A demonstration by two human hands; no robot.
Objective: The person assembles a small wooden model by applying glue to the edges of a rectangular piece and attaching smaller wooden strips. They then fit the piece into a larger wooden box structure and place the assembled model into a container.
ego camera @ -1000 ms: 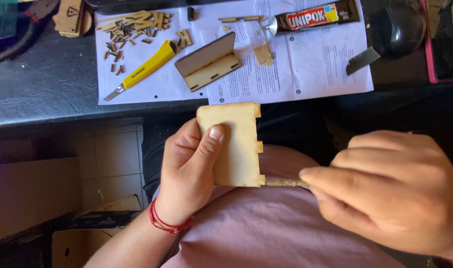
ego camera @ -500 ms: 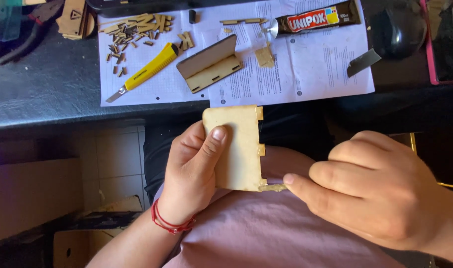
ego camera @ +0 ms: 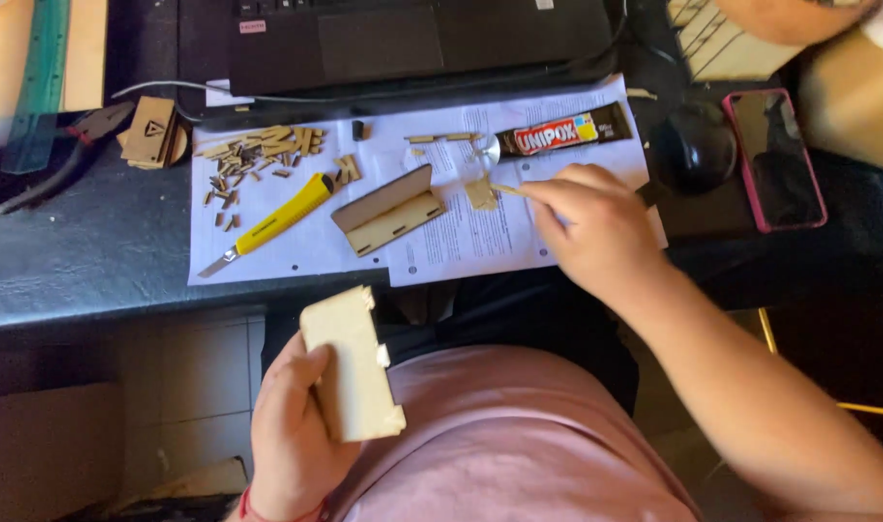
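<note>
The flat wooden panel (ego camera: 353, 365), pale and notched along its edges, sits in my left hand (ego camera: 292, 440) down over my lap, tilted a little, with my fingers curled round its left edge and my thumb laid on its face. My right hand (ego camera: 596, 227) is stretched out over the desk, its fingertips pinched on a thin wooden stick (ego camera: 507, 190) whose far end touches a small scrap of wood (ego camera: 479, 193) lying on the white printed sheets (ego camera: 441, 251). Just above that scrap lies a dark glue tube (ego camera: 558, 132) with its metal neck pointing left. To the left of the scrap a folded wooden piece (ego camera: 388, 210) stands like a little hinged box wall on the paper, and beside it a yellow utility knife (ego camera: 272, 223) lies at a slant with its blade toward the desk edge. Farther left on the paper is a scattered heap of small wooden offcuts (ego camera: 253, 157). A laptop (ego camera: 412, 39) sits behind the sheets, a black mouse (ego camera: 693, 148) and a phone in a pink case (ego camera: 773, 158) to the right.
</note>
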